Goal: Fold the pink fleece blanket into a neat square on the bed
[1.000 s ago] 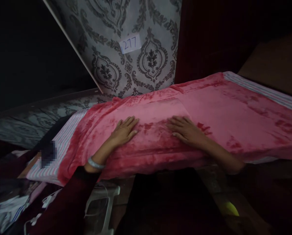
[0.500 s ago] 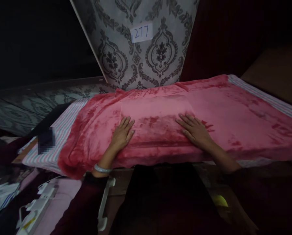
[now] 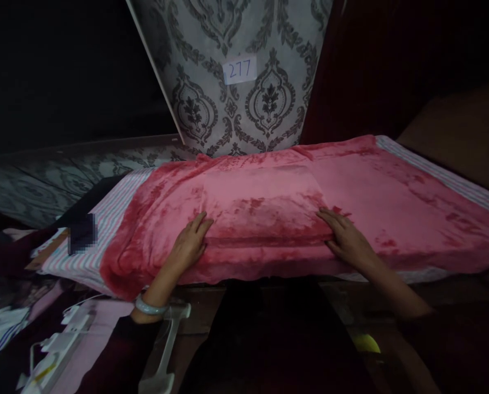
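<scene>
A pink plush blanket (image 3: pixel 392 197) lies spread over a raised surface covered with a striped sheet (image 3: pixel 105 219). On top of it sits a folded pink piece (image 3: pixel 261 202) of the same fabric. My left hand (image 3: pixel 189 243) rests at the folded piece's near left corner, fingers stretched out on the fabric. At its near right corner my right hand (image 3: pixel 349 241) lies flat, fingers extended. A pale bangle (image 3: pixel 150 307) circles my left wrist.
A grey damask-patterned panel (image 3: pixel 236 104) with a paper label reading 277 (image 3: pixel 239 70) stands behind the blanket. A white plastic object (image 3: pixel 162 350) and loose clutter lie at the lower left. Dark surroundings fill both sides and the foreground.
Both hands have slid toward me and apart, from the middle of the folded piece to its near corners.
</scene>
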Motion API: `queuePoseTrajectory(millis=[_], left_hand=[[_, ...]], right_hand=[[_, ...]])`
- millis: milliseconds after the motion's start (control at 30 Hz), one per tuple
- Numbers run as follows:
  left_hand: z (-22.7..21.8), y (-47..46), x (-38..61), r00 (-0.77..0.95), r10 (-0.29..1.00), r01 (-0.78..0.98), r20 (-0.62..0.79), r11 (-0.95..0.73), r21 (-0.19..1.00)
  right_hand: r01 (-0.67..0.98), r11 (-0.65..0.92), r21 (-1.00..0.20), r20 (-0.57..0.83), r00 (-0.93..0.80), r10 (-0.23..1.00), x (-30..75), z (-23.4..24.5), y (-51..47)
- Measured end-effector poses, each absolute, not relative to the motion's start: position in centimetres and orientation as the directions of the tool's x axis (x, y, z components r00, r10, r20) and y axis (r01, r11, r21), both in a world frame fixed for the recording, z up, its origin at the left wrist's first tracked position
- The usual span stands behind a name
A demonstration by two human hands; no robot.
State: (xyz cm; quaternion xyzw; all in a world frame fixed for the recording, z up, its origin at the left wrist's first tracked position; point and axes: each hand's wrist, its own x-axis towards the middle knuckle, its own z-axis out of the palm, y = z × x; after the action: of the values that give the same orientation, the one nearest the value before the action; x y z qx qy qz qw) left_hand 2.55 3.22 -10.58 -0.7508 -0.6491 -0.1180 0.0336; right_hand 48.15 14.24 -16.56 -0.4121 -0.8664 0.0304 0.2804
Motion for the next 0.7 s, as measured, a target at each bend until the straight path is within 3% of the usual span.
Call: queuePoseTrajectory(millis=[100, 200, 333, 433, 567, 700], left_hand=[[-9.2, 3.7, 2.7, 0.066, 0.963, 0.987, 0.262, -0.102, 0.128], [-5.8, 4.6, 2.5, 0.069, 0.921, 0.968, 0.384, -0.155, 0.197], [2.2, 6.5, 2.0, -0.011, 0.793, 0.934, 0.609, -0.209, 0.289], [8.2, 8.5, 1.7, -0.114, 0.738, 0.861, 0.665, -0.261, 0.437], [11.4, 12.3, 1.1, -0.21, 0.837, 0.578, 0.505, -0.31, 0.755], [7.6, 16.5, 1.4, -0.269, 0.948, 0.318, 0.169, -0.078, 0.945]], right_hand=[[0.707, 0.629, -0.322, 0.513, -0.428, 0.744, 47.9, -15.3, 15.2], [0.697, 0.595, -0.4, 0.571, -0.318, 0.757, 47.6, -11.3, 16.5], [0.668, 0.563, -0.487, 0.691, -0.1, 0.716, 47.2, -2.3, 18.0], [0.575, 0.602, -0.553, 0.764, 0.062, 0.642, 47.2, 3.6, 18.9], [0.45, 0.588, -0.672, 0.694, 0.106, 0.712, 47.4, 5.8, 22.2], [0.394, 0.355, -0.848, 0.43, 0.118, 0.895, 46.6, 1.1, 27.4]])
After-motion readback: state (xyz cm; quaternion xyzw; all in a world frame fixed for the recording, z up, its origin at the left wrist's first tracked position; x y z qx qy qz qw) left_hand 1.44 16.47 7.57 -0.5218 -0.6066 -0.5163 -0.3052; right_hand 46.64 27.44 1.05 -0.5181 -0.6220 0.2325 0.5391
